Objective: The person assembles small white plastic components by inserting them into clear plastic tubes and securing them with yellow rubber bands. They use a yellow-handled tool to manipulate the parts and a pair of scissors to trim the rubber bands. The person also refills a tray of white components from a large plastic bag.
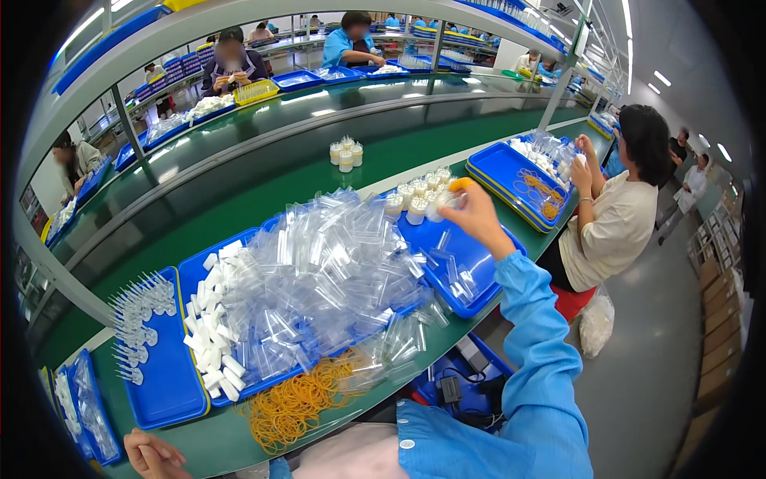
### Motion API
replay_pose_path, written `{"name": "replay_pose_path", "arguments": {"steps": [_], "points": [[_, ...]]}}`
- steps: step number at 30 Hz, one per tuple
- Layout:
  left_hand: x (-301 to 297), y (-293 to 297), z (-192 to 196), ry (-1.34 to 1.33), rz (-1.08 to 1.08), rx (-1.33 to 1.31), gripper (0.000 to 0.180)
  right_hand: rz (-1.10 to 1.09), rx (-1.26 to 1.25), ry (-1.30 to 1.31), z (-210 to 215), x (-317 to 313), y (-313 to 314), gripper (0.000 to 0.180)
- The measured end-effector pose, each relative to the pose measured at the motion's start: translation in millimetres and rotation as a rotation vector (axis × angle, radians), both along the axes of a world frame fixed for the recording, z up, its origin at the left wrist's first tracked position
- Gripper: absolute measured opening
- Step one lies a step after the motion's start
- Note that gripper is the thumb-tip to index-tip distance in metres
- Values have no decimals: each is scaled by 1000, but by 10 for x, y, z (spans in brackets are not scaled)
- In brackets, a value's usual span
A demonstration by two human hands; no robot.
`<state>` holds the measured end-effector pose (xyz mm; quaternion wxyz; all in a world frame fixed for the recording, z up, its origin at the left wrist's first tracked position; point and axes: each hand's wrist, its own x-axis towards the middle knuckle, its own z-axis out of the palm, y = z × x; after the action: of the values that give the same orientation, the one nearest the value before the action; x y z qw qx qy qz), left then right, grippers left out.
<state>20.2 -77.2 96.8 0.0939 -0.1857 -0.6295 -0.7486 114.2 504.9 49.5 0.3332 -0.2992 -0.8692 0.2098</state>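
Note:
My right hand (479, 217) is over the blue tray (475, 275) on the right, an orange cover on one fingertip. It pinches a short, whitish see-through bundle (441, 206), partly hidden by the fingers. Close beside it, several round white bundles (417, 209) with yellowish lower parts stand in rows at that tray's far edge. My left hand (153, 457) is low at the left, fingers loosely curled and apart, with nothing visible in them. Between the hands lie a heap of clear plastic sleeves (319, 263), white cylindrical pieces (214, 327) and a pile of yellow rubber bands (295, 399).
Left of the heap, a blue tray (171, 391) holds clear thin-tipped plastic pieces (140, 327). More round bundles (346, 154) stand on the green conveyor belt (271, 180). A co-worker (618, 207) works at right beside stacked trays (511, 180). A metal post (565, 76) rises beyond.

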Motion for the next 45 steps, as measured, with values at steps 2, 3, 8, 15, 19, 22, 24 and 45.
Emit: {"name": "replay_pose_path", "arguments": {"steps": [2, 3, 8, 15, 19, 22, 24, 45], "points": [[-8, 44, 1, 14, -38, 26, 13, 127, 24, 6, -41, -122, -125, 47], [-10, 58, -5, 26, -64, 12, 12, 114, 119, -18, -75, -183, -153, 46], [27, 87, -2, 23, -69, -27, 12, 81, 356, -104, -312, -432, -135, 45], [18, -47, -86, -24, 20, 41, 12, 66, 388, -163, -370, -523, -151, 49], [-26, -12, -129, -85, -21, 61, 9, 65, 360, 18, -313, -251, 73, 44], [-235, -331, -348, -43, -57, 46, 22, 160, 288, 102, -197, -115, 31, 36], [-312, -371, -532, -11, -75, 46, 24, 150, 195, -14, -209, -10, -14, 26], [-470, -276, -762, -160, -24, -55, 15, 230, -203, -112, -335, -103, -172, 36]]}}
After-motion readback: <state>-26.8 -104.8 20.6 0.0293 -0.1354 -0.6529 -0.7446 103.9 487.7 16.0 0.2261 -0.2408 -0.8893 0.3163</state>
